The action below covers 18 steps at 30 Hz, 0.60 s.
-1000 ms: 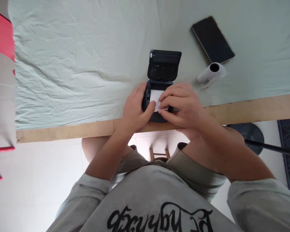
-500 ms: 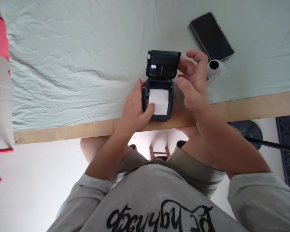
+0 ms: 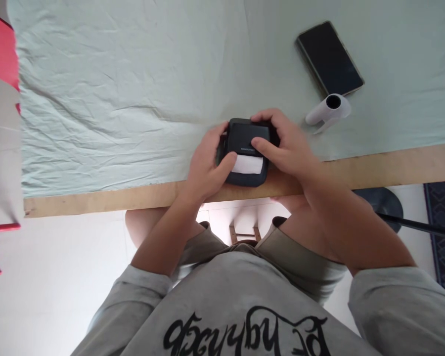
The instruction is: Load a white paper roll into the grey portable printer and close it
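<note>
Black device (image 3: 244, 152) sits at the near edge of the tabletop (image 3: 96, 199), directly between the two hands; neither is nearer, as both touch it. Its long axis appears to run away from the person, with the hinge end presumably far. Lid (image 3: 244, 133) lies down over the far part; white paper (image 3: 249, 164) shows as a strip at the near end. Whether the lid is fully seated cannot be told.

Left hand (image 3: 209, 160): grasping the device along its left side, thumb over the near-left corner by the paper. Right hand (image 3: 291, 143): closed around the right side, thumb on the lid, fingers at the far edge.

White cylindrical object (image 3: 319, 110) and dark flat device (image 3: 330, 58) lie beyond the right hand, apart from it, on the pale green cloth (image 3: 133, 64).

Change against half a second earlier: lid then stood open, exposing the paper, right hand raised beside it; now folded down. Left-hand hold is much the same.
</note>
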Available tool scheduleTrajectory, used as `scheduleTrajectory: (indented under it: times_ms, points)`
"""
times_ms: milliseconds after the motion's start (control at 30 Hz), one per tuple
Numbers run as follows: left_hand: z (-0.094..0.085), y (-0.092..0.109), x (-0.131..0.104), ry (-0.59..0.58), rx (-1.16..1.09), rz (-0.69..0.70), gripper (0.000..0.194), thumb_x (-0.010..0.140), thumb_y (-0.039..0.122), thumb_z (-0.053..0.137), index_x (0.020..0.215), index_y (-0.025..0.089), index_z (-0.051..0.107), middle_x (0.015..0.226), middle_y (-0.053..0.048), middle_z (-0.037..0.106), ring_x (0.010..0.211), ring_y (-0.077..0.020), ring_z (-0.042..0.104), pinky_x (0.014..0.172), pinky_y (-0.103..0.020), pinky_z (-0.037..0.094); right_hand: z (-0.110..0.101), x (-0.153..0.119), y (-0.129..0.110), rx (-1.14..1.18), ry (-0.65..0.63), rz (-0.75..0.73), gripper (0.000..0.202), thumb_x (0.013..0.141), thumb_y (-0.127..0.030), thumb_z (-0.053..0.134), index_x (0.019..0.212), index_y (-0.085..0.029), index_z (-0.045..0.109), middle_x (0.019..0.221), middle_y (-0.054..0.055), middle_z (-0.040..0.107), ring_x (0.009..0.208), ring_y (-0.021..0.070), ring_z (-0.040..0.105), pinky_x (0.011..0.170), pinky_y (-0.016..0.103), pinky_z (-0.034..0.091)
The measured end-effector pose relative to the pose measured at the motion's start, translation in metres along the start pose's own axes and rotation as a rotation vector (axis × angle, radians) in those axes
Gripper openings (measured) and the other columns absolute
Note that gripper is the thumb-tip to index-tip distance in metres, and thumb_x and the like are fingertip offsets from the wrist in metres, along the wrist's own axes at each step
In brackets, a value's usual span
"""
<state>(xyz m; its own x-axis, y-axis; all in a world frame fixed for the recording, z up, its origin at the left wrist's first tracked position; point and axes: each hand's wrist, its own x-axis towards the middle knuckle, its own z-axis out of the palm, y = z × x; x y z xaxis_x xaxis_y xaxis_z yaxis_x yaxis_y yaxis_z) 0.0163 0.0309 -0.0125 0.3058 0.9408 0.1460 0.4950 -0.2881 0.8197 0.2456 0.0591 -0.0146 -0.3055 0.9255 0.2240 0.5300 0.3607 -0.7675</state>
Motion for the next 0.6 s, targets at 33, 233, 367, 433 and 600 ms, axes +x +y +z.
scheduleTrajectory:
  times_ms: [33,233,367,433,600]
  points:
    - [0.000,0.000,0.001,0.012,-0.032,-0.018,0.055,0.106,0.057,0.046,0.150,0.025,0.049,0.154,-0.012,0.060,0.140,-0.0295,0.061,0.121,-0.047,0.050,-0.002,0.001,-0.001,-0.011,-0.027,0.005,0.035,0.094,-0.047,0.066,0.126,-0.034,0.061,0.126,0.005,0.073,0.112,0.0278,0.071,0.099,0.051,0.061]
    - [0.000,0.004,0.005,0.071,-0.045,-0.081,0.051,0.104,0.059,0.054,0.141,0.026,0.057,0.146,-0.009,0.068,0.128,-0.0269,0.069,0.112,-0.045,0.057,-0.017,0.010,-0.008,0.020,-0.169,0.083,0.043,0.089,-0.045,0.073,0.129,-0.032,0.063,0.125,0.004,0.073,0.107,0.0274,0.071,0.093,0.048,0.063]
    - [0.000,0.004,0.006,0.079,-0.057,-0.075,0.047,0.102,0.053,0.058,0.139,0.025,0.058,0.144,-0.009,0.069,0.126,-0.0266,0.070,0.112,-0.045,0.057,-0.020,0.014,-0.010,0.065,-0.205,0.114,0.046,0.087,-0.047,0.076,0.128,-0.031,0.064,0.124,0.004,0.074,0.108,0.0277,0.071,0.096,0.050,0.062]
    - [0.001,0.004,0.006,0.079,-0.074,-0.072,0.045,0.101,0.048,0.059,0.139,0.024,0.058,0.144,-0.009,0.069,0.127,-0.0263,0.070,0.112,-0.044,0.057,-0.019,0.015,-0.009,0.087,-0.195,0.110,0.049,0.086,-0.049,0.077,0.129,-0.031,0.064,0.126,0.005,0.073,0.110,0.0284,0.071,0.098,0.052,0.062]
    - [0.004,0.003,0.007,0.097,-0.082,-0.080,0.046,0.099,0.047,0.059,0.137,0.021,0.058,0.142,-0.009,0.070,0.126,-0.0260,0.070,0.112,-0.043,0.057,-0.015,0.015,-0.007,0.088,-0.210,0.105,0.049,0.086,-0.046,0.077,0.130,-0.032,0.062,0.127,0.006,0.073,0.109,0.0271,0.070,0.098,0.050,0.062]
